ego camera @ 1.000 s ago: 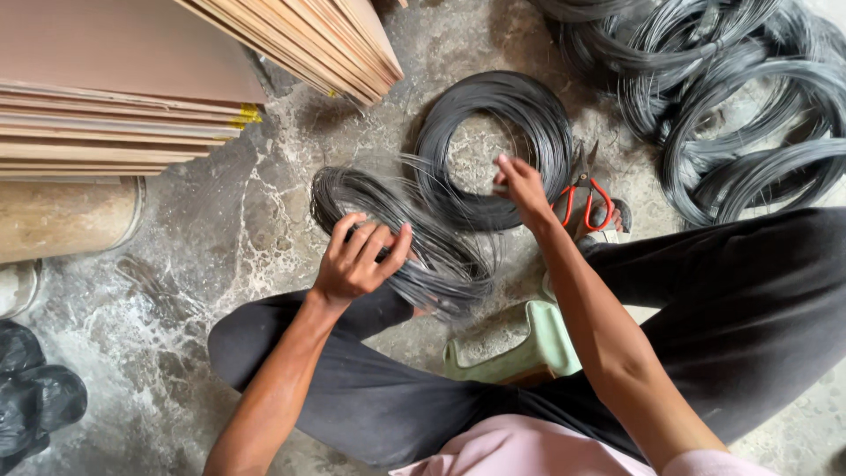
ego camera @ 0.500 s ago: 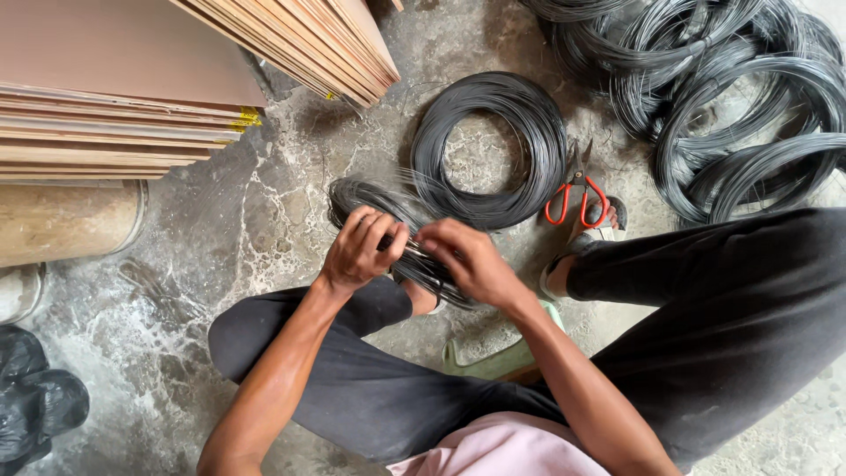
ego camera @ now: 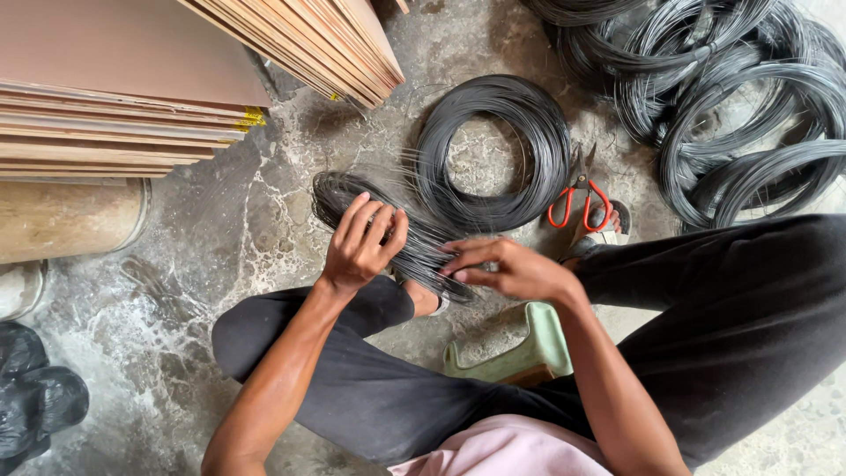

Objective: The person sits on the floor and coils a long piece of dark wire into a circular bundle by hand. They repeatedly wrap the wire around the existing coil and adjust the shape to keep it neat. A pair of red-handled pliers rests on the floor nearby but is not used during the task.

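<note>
My left hand (ego camera: pixel 361 242) grips a small, flattened coil of thin black wire (ego camera: pixel 339 192) lying on the floor in front of my knees. My right hand (ego camera: pixel 507 267) pinches the near end of the same coil with thumb and fingertips. Just beyond it lies a round coil of black wire (ego camera: pixel 493 150), flat on the concrete. Red-handled cutters (ego camera: pixel 577 201) rest to the right of that round coil, beside my right foot.
Several larger wire coils (ego camera: pixel 731 97) are heaped at the top right. Stacked plywood sheets (ego camera: pixel 123 97) fill the top left. A green low stool (ego camera: pixel 520 353) sits under me. A black bag (ego camera: pixel 35 397) lies at the lower left.
My right hand came back from the round coil to the small coil and now pinches its near end. My left hand stays on the small coil.
</note>
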